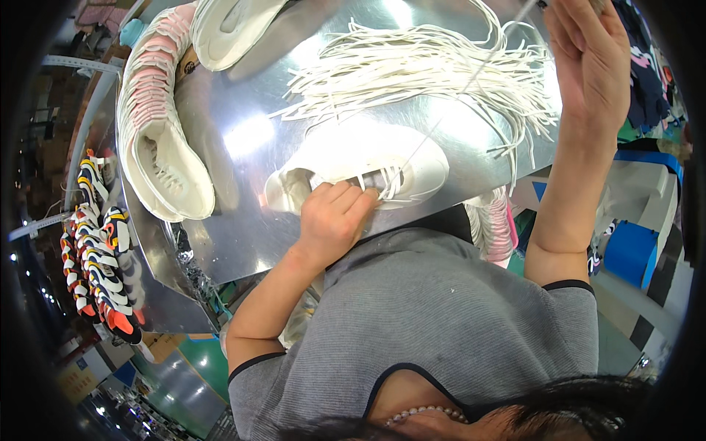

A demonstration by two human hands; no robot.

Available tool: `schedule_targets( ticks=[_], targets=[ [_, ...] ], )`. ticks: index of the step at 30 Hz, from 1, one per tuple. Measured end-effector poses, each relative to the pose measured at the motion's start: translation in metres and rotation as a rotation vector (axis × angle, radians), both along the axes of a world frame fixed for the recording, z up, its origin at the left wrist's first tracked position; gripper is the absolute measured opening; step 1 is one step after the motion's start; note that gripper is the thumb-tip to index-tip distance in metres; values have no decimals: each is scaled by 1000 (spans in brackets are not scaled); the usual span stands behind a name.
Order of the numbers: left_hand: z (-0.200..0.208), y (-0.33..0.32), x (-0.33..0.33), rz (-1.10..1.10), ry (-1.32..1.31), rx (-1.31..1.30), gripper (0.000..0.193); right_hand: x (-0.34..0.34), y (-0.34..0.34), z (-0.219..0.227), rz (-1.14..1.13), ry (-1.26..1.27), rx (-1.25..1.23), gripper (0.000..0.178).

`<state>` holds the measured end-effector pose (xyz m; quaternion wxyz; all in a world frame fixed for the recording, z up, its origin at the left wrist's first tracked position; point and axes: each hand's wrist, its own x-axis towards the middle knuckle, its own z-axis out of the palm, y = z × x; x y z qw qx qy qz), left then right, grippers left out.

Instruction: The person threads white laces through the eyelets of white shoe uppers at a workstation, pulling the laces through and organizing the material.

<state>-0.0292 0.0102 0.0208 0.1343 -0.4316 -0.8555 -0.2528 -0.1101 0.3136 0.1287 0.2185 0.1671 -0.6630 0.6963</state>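
A white sneaker [425, 165] lies on the shiny metal table in front of me, its toe to the right and its opening to the left. My left hand [334, 220] is closed on the near edge of the sneaker beside the lacing, fingers bent over it. My right hand [592, 70] is raised at the far right, its fingers closed at the top edge of the view. A white shoelace [482, 72] runs taut from the sneaker's lacing up toward those fingers. The fingertips are partly cut off, and a small dark bit beside them cannot be made out.
A heap of loose white laces [412, 73] lies beyond the sneaker. A long row of nested white shoes with pink linings [158, 110] curves along the left, with another white shoe [235, 29] beside it. Colourful shoes [103, 250] stand further left. A blue bin [634, 253] is at right.
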Motion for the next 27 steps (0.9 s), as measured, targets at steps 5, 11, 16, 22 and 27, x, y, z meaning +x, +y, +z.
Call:
schedule_targets(
  ticks=[5,11,16,22,27],
  targets=[
    [7,2,-5,-68,-71,-49,26,51,-51,-51,197,-517,-70,15],
    [23,-4,11,354,-358,118,43,63,-88,-97,362,-732,55,12],
    [26,9,-1,552,-813,71,57,60,-103,-114,256,-616,299,12],
    [3,15,-1,590,-592,180,48,59,-101,-124,256,-568,385,17],
    [0,18,0,619,-550,200,44,82,-92,-104,167,-640,307,18]
  ],
)
